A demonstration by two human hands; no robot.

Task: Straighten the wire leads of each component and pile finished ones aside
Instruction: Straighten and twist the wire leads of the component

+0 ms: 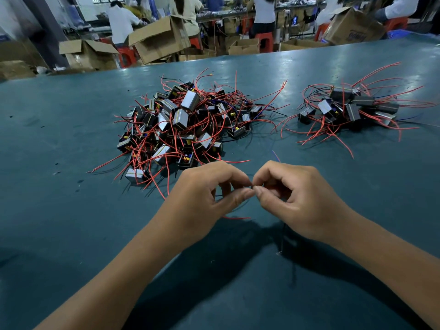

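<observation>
A thin lead (252,186) was pinched between the left hand (209,194) and right hand (295,198), near the table (71,222) edge; its component was hidden. Risk judged: overpulling could kink or snap it. The unsorted heap (181,125) lay far left, the finished pile (352,110) far right.

- Large pile of components (181,125): boxy black-and-silver bodies, tangled red leads, table centre.
- Smaller pile (350,110): same parts, well apart to the right.
</observation>
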